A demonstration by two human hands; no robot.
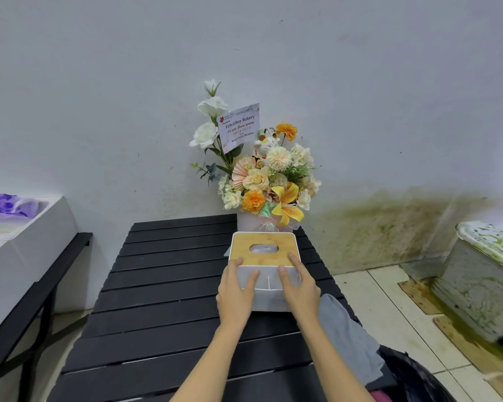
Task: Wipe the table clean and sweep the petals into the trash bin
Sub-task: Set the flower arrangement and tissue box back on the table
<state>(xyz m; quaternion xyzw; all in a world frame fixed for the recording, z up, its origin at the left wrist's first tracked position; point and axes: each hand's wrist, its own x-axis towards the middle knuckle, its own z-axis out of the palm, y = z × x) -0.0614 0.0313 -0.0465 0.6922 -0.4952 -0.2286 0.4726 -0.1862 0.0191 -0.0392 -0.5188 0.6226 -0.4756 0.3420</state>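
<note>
A white tissue box (269, 297) with a wooden lid stands on the black slatted table (163, 285), toward its right side. My left hand (235, 291) grips the box's near left corner and my right hand (298, 285) grips its near right corner. A grey cloth (346, 329) lies on the table's right edge, just right of my right arm. A bin lined with a black bag (413, 375) sits at the bottom right, beside the table. I see no petals on the dark slats.
A flower arrangement (267, 184) with a card stands at the table's far end against the wall, right behind the box. A white foam box (26, 242) rests on a black bench at left. A stained concrete block (482, 280) sits on the tiled floor at right.
</note>
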